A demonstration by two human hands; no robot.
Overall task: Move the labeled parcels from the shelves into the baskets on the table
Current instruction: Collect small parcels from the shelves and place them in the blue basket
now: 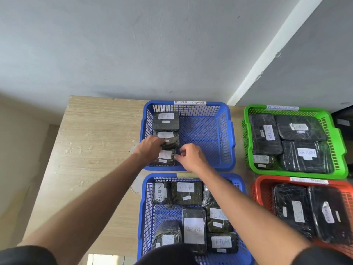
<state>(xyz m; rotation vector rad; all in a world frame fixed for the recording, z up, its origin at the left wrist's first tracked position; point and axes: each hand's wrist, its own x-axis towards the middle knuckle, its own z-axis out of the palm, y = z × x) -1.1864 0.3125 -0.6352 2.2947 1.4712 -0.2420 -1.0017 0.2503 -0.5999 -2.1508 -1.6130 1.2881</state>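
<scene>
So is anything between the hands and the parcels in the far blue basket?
Nothing visible. Both the left hand and the right hand are already inside the far blue basket, at the row of parcels along its left wall.

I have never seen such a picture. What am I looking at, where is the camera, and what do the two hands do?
The one picture comes from a camera worn on a person's head, looking down at a wooden table. Four plastic baskets holding dark wrapped parcels stand on it: the far blue basket, a near blue one, a green one and an orange one. The left hand and right hand reach into the far blue basket, fingers on the nearest parcel there.
</scene>
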